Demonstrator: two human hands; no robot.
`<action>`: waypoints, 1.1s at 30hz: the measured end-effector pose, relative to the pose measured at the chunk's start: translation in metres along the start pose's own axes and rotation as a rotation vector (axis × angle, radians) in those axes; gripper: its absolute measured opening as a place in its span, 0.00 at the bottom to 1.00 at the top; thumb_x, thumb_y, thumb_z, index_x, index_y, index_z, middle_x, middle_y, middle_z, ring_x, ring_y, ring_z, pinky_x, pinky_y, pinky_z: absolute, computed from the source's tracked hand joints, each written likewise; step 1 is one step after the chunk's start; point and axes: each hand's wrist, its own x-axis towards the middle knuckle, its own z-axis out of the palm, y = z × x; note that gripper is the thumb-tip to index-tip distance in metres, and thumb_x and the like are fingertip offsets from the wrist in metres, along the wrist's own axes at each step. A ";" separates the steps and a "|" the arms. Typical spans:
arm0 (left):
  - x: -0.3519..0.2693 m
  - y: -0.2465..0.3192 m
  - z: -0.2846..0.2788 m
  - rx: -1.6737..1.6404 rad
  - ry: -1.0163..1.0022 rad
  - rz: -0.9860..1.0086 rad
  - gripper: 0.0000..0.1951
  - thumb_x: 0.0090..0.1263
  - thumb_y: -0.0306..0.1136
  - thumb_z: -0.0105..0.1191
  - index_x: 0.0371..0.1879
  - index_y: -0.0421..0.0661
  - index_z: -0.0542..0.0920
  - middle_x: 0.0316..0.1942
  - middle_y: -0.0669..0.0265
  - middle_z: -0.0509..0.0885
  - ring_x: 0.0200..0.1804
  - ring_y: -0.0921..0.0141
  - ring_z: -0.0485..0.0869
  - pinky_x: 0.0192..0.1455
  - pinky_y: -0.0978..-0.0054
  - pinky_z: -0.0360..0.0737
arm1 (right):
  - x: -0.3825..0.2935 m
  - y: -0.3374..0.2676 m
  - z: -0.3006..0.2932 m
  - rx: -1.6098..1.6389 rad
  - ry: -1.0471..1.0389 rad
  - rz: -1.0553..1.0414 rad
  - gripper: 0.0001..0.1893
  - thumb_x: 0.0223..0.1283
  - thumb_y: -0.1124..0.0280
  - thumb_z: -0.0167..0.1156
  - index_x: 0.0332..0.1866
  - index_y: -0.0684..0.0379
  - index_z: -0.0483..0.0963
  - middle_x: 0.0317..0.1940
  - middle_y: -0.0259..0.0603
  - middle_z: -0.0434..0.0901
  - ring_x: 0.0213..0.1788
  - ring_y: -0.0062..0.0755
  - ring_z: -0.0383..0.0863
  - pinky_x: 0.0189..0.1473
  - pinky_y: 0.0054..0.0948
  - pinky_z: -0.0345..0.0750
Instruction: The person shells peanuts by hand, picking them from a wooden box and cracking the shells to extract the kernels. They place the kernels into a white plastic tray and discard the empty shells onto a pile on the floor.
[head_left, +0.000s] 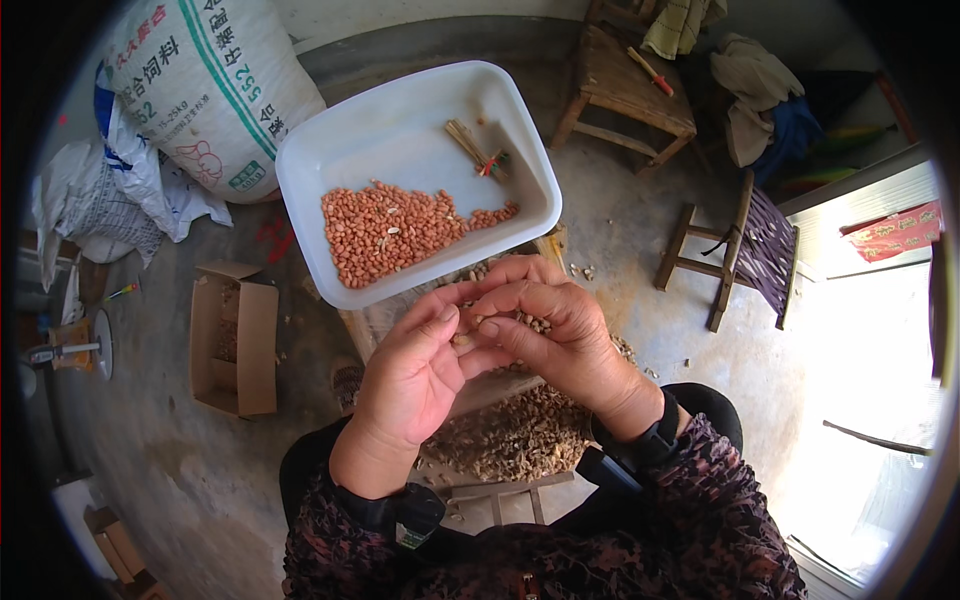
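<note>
My left hand (420, 367) is turned palm up, its fingers curled beneath those of my right hand (559, 337). A small peanut piece (460, 340) rests at my left fingers. Between my right thumb and forefinger is another small tan peanut (478, 320), partly covered. Just beyond my hands, a white plastic tub (420, 86) holds a pile of shelled reddish peanuts (390, 229) on its near side. A bundle of thin sticks (469, 142), tied with a red and green band, leans in its far right corner. Empty-looking peanut shells (517, 439) lie heaped below my hands.
An open cardboard box (257, 345) stands on the floor at left, near large woven feed sacks (202, 90) bearing writing. A wooden chair (630, 82) and a low folding stool (765, 247) with woven strapping are at right. Bright light enters through a doorway.
</note>
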 end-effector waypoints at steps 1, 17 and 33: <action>-0.001 -0.001 -0.005 0.001 0.002 0.003 0.19 0.75 0.38 0.44 0.57 0.37 0.69 0.50 0.58 0.77 0.51 0.68 0.78 0.52 0.67 0.78 | 0.000 0.002 0.001 0.084 0.028 0.055 0.09 0.54 0.79 0.64 0.41 0.60 0.81 0.44 0.40 0.76 0.49 0.34 0.75 0.51 0.30 0.73; -0.002 -0.006 -0.015 -0.004 0.036 -0.023 0.07 0.68 0.31 0.56 0.40 0.41 0.81 0.31 0.67 0.81 0.31 0.75 0.78 0.31 0.78 0.73 | -0.001 -0.003 0.000 0.128 0.008 0.057 0.11 0.55 0.76 0.66 0.45 0.60 0.81 0.39 0.38 0.78 0.45 0.31 0.77 0.49 0.28 0.75; -0.003 -0.007 -0.011 -0.069 0.119 -0.058 0.08 0.66 0.34 0.59 0.37 0.43 0.81 0.30 0.72 0.79 0.31 0.81 0.76 0.28 0.85 0.68 | -0.001 -0.003 0.003 -0.083 -0.014 -0.091 0.15 0.53 0.75 0.65 0.48 0.62 0.78 0.40 0.43 0.77 0.45 0.41 0.77 0.49 0.34 0.75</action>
